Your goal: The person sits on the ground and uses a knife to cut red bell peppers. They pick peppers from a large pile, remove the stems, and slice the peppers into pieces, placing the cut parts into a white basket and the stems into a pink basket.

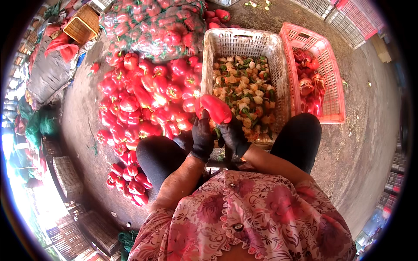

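Note:
A long red bell pepper (pixel 216 107) is held up between my two dark-gloved hands, above the near end of a dirty white plastic crate (pixel 206 65). My left hand (pixel 201 137) grips its left side, the thumb lying along it. Fingers of my right hand (pixel 233 133) close round its lower right end; whether they also hold a tool is hidden. A bit of green stem (pixel 217 132) shows between the hands. Pale seed cores with green stems (pixel 248 84) cover the crate's bottom. Left of the crate, whole red bell peppers (pixel 147 94) lie heaped on the floor.
A pink plastic crate (pixel 333 75) holding opened red peppers (pixel 307 84) stands against the white crate's right side. Behind the heap lies a green mesh sack (pixel 163 29) full of peppers. My knees flank the work, and a yellow basket (pixel 81 26) lies far left.

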Tool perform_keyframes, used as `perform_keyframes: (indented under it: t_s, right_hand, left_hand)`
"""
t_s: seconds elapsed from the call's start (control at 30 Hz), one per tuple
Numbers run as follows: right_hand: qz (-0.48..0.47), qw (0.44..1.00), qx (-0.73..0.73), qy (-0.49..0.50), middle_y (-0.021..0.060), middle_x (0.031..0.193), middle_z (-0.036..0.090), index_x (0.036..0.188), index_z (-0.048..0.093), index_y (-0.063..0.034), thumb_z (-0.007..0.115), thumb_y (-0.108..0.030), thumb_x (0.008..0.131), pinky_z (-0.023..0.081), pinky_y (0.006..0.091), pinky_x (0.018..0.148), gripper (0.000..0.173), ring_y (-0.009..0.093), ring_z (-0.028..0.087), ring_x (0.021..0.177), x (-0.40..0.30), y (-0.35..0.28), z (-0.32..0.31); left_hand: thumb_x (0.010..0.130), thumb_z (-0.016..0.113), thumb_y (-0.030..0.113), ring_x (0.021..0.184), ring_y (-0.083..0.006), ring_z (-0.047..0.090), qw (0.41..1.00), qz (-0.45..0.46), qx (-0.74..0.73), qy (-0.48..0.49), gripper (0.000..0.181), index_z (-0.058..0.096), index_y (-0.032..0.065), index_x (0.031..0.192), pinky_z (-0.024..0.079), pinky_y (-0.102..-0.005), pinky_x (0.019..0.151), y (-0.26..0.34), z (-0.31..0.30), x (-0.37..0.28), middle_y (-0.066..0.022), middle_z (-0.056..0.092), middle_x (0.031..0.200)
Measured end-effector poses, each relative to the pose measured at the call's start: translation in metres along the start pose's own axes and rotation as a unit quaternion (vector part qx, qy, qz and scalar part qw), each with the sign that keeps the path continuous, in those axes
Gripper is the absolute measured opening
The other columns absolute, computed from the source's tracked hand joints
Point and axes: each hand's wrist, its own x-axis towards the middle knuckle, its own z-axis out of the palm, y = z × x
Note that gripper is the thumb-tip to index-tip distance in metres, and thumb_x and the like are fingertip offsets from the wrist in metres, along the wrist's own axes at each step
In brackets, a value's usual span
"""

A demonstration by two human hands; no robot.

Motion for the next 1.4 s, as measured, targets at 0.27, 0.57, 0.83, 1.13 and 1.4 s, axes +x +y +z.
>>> perform_keyframes:
  t_s: [0.27, 0.57, 0.83, 1.13, 1.4]
  right_hand:
    - [0.205, 0.926, 0.31, -0.067, -0.0012, 0.067, 0.053, 0.102, 0.054, -0.0091, 0.056, -0.044, 0.092, 0.041, 0.024, 0.035, 0.037, 0.009, 0.053, 0.046, 0.007, -0.026, -0.009]
    - [0.167, 0.946, 0.181, -0.21, -0.0014, 0.069, 0.053, 0.12, 0.052, -0.0085, 0.054, -0.038, 0.092, 0.043, 0.0248, 0.034, 0.041, 0.01, 0.052, 0.046, 0.009, -0.028, -0.037]
    - [0.045, 0.958, 0.049, -0.278, 0.0016, 0.076, 0.062, 0.114, 0.058, -0.0045, 0.06, -0.026, 0.09, 0.048, 0.0265, 0.05, 0.032, 0.01, 0.058, 0.056, 0.012, 0.002, -0.047]
    - [0.029, 0.967, 0.024, -0.252, -0.0029, 0.101, 0.06, 0.118, 0.056, -0.0044, 0.06, -0.022, 0.092, 0.044, 0.0221, 0.078, 0.031, 0.003, 0.052, 0.089, 0.016, 0.04, -0.04]
    - [0.2, 0.912, 0.273, -0.234, -0.002, 0.089, 0.059, 0.113, 0.054, -0.0074, 0.063, -0.034, 0.09, 0.049, 0.0247, 0.061, 0.036, 0.007, 0.057, 0.074, -0.004, 0.016, -0.036]
  left_hand:
    - [0.093, 0.052, 0.014, 0.089, -0.0158, 0.061, 0.978, -0.057, -0.195, -0.055, 0.047, 0.041, 0.0039, 0.138, 0.054, -0.0269, 0.068, -0.015, -0.007, -0.003, -0.0123, 0.052, 0.125]
    - [0.093, 0.046, 0.009, 0.071, -0.0117, 0.06, 0.62, -0.273, -0.725, -0.126, 0.045, 0.033, 0.0043, 0.136, 0.049, -0.0204, 0.055, -0.039, -0.014, 0.016, -0.0147, 0.055, 0.114]
    - [0.09, 0.05, 0.012, 0.068, -0.0144, 0.062, 0.753, -0.345, -0.56, -0.037, 0.022, 0.056, -0.0009, 0.106, 0.052, -0.0246, 0.058, -0.022, -0.007, 0.008, -0.0082, 0.065, 0.083]
    - [0.087, 0.053, 0.005, 0.07, -0.0139, 0.063, 0.789, -0.36, -0.475, -0.149, 0.018, 0.062, -0.0016, 0.102, 0.051, -0.0287, 0.06, -0.017, -0.022, 0.014, -0.0068, 0.067, 0.082]
    - [0.096, 0.045, 0.018, 0.072, -0.0205, 0.064, 0.779, -0.371, -0.505, -0.033, 0.025, 0.058, -0.0031, 0.103, 0.053, -0.0315, 0.064, -0.024, -0.009, 0.02, -0.0116, 0.063, 0.084]
